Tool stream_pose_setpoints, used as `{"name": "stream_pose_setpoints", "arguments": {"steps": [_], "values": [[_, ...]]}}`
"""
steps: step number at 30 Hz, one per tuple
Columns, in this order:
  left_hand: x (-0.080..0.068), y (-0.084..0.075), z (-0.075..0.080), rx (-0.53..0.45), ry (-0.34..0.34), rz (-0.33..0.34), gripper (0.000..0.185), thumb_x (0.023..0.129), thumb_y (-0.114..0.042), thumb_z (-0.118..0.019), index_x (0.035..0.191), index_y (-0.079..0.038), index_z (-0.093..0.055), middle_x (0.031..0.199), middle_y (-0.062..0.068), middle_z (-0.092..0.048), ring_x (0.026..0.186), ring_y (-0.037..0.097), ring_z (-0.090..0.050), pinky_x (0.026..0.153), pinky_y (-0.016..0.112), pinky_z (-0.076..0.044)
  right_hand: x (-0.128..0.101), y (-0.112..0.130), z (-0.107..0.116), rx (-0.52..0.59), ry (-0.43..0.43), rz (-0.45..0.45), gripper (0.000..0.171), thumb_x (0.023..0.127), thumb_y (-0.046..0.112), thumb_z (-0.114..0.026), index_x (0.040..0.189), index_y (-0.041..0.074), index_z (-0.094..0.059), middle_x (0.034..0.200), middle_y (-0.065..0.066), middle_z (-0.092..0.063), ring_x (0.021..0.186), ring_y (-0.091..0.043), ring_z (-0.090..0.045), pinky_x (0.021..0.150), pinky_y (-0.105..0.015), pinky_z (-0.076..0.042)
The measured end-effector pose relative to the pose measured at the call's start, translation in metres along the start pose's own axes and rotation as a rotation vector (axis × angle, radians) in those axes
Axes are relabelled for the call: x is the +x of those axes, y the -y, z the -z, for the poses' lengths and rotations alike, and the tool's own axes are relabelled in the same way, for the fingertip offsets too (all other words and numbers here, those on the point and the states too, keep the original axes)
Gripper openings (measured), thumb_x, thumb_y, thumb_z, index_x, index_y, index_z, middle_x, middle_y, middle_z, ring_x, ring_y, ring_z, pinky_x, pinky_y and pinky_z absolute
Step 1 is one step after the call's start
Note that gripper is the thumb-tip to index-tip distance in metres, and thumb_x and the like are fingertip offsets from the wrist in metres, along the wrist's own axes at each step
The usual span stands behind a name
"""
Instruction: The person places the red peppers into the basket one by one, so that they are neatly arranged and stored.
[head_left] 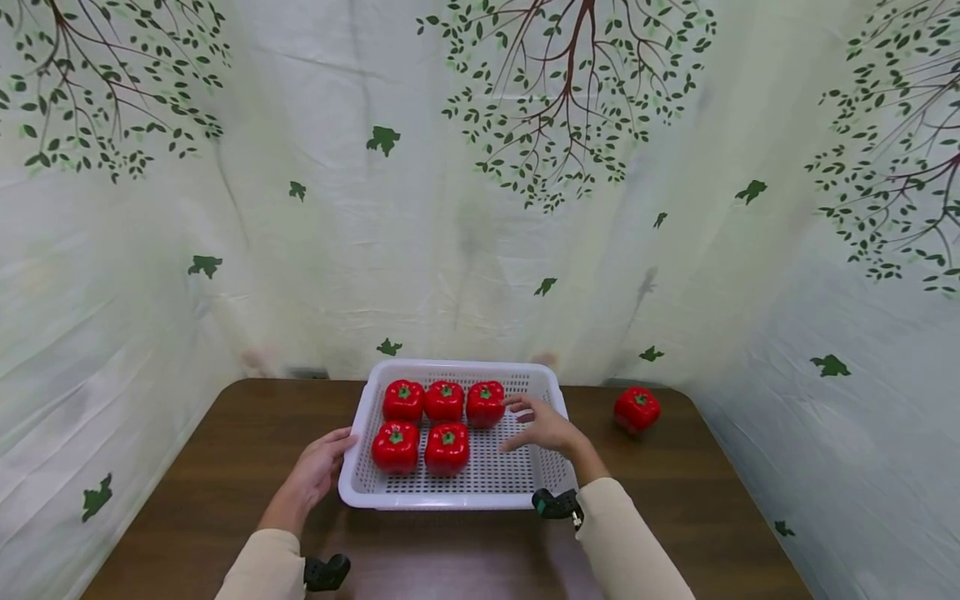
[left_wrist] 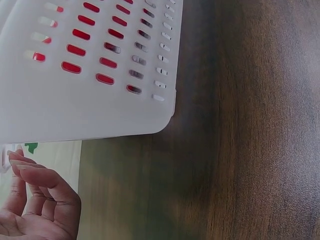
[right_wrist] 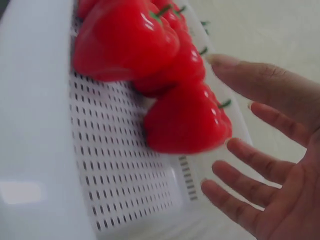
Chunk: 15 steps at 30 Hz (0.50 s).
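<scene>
A white perforated basket [head_left: 352, 492] sits on the brown table and holds several red bell peppers, three in the back row and two in front. My right hand [head_left: 537, 423] hovers inside the basket with fingers spread, just right of the back-right pepper [head_left: 485, 403]; in the right wrist view the fingers [right_wrist: 260, 165] are straight beside that pepper [right_wrist: 187, 120] and hold nothing. My left hand [head_left: 324, 462] lies beside the basket's left wall. In the left wrist view its fingers [left_wrist: 37, 192] are loosely curled and empty, a small gap from the basket wall [left_wrist: 75, 115].
One more red pepper [head_left: 637, 408] stands alone on the table to the right of the basket. A tree-printed cloth backdrop closes in the table at the back and both sides. Bare brown tabletop [head_left: 225, 450] lies left of the basket.
</scene>
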<state>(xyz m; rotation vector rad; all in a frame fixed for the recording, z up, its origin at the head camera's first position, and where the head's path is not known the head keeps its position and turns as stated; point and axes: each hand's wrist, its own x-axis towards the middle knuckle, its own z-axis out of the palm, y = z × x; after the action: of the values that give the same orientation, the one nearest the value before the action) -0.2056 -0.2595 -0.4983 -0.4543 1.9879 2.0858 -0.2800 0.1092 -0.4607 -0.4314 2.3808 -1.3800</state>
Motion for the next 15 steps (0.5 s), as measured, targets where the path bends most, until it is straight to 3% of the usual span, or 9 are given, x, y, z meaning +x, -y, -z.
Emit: {"name": "stream_pose_setpoints", "arguments": {"steps": [4, 11, 15], "values": [[0.000, 0.000, 0.001, 0.015, 0.002, 0.003, 0.058, 0.098, -0.034, -0.054, 0.142, -0.001, -0.036, 0.133, 0.019, -0.051, 0.108, 0.026, -0.058, 0.090, 0.047, -0.050, -0.003, -0.008, 0.013, 0.003, -0.002, 0.034, 0.071, 0.075, 0.015, -0.082, 0.136, 0.005, -0.047, 0.135, -0.023, -0.048, 0.121, -0.043, -0.048, 0.094, -0.053, -0.048], [0.001, 0.001, 0.003, 0.004, 0.001, 0.018, 0.059, 0.099, -0.036, -0.053, 0.144, -0.003, -0.034, 0.141, 0.022, -0.043, 0.121, 0.035, -0.050, 0.095, 0.053, -0.046, -0.014, -0.016, 0.036, 0.019, 0.097, 0.148, 0.066, 0.080, 0.014, -0.078, 0.136, 0.001, -0.046, 0.133, -0.023, -0.050, 0.117, -0.047, -0.050, 0.091, -0.050, -0.050], [0.002, 0.000, 0.002, -0.003, 0.013, 0.016, 0.060, 0.099, -0.036, -0.053, 0.145, -0.003, -0.033, 0.143, 0.023, -0.040, 0.125, 0.037, -0.047, 0.098, 0.054, -0.044, -0.022, -0.022, 0.045, 0.056, 0.084, 0.175, 0.062, 0.081, 0.013, -0.077, 0.135, 0.003, -0.047, 0.133, -0.023, -0.050, 0.116, -0.046, -0.052, 0.089, -0.049, -0.052]]}}
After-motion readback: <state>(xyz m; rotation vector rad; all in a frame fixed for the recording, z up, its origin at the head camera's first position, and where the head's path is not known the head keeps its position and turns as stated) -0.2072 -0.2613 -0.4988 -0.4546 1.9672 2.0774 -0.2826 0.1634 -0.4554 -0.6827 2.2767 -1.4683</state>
